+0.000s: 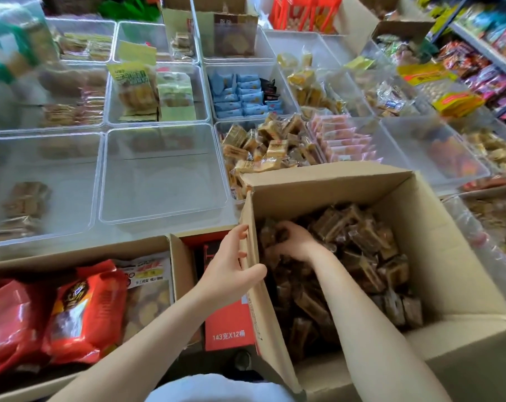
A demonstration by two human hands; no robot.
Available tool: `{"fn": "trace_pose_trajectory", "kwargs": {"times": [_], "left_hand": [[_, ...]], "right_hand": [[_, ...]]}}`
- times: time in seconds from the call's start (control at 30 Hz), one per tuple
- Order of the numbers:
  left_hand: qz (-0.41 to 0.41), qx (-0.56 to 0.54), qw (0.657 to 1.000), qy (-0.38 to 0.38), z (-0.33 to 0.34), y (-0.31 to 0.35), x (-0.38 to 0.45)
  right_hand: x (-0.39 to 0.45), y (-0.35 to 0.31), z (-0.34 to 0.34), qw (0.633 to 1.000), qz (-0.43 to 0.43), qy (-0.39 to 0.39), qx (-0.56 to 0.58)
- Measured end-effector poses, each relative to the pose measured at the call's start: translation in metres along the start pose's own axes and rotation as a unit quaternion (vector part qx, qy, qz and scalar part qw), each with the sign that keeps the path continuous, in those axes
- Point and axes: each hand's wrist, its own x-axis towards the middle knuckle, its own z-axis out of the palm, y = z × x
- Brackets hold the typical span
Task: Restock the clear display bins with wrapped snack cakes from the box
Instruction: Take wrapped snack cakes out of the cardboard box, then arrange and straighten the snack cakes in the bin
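A large cardboard box (437,256) stands open at the lower right, filled with brown wrapped snack cakes (367,242). My left hand (231,268) grips the box's left flap, thumb inside and fingers over the edge. Inside the box at its far left, my right hand (295,240) reaches down with its fingers curled around some of the cakes. An empty clear bin (162,175) sits just beyond the box's left corner. A bin of tan wrapped cakes (269,146) lies directly behind the box.
Rows of clear bins with assorted wrapped snacks cover the table beyond. At the lower left is another carton holding red snack bags (80,311), with a red box (228,326) beside it. Shelves of packaged goods (486,68) run along the right.
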Motion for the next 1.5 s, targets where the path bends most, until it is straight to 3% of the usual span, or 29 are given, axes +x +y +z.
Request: {"fn": "trace_pose_trajectory", "kwargs": {"times": [0.07,0.17,0.23,0.3,0.5,0.73,0.93,1.03,1.33,1.5], "left_hand": [[-0.002,-0.006,1.000,0.001,0.002,0.000,0.002],[-0.012,-0.012,1.000,-0.004,0.002,0.002,0.005],[-0.016,-0.005,1.000,0.002,-0.004,0.005,0.005],[-0.013,-0.008,0.999,0.041,-0.018,0.005,0.004],[0.000,0.031,0.973,0.230,-0.122,-0.030,-0.007],[-0.083,0.222,0.901,0.364,-0.310,-0.146,-0.031],[-0.094,0.395,0.855,0.323,-0.428,-0.232,-0.039],[-0.133,0.406,0.856,0.289,-0.462,-0.253,-0.036],[-0.096,0.372,0.868,0.315,-0.475,-0.272,-0.033],[-0.089,0.375,0.864,0.325,-0.475,-0.276,-0.032]], "right_hand": [[-0.013,-0.004,-0.026,0.982,-0.031,-0.011,0.185],[-0.046,-0.024,-0.051,0.870,-0.104,-0.132,0.463],[-0.057,-0.044,-0.053,0.818,-0.118,-0.167,0.537],[-0.061,-0.067,-0.045,0.801,-0.122,-0.186,0.555],[-0.035,-0.148,0.008,0.846,-0.131,-0.199,0.478],[0.040,-0.272,0.136,0.876,0.001,-0.203,0.438],[0.097,-0.373,0.238,0.918,0.031,-0.193,0.344],[0.128,-0.412,0.275,0.935,0.029,-0.187,0.301],[0.207,-0.477,0.357,0.938,0.044,-0.160,0.305],[0.216,-0.478,0.392,0.964,0.048,-0.206,0.158]]}}
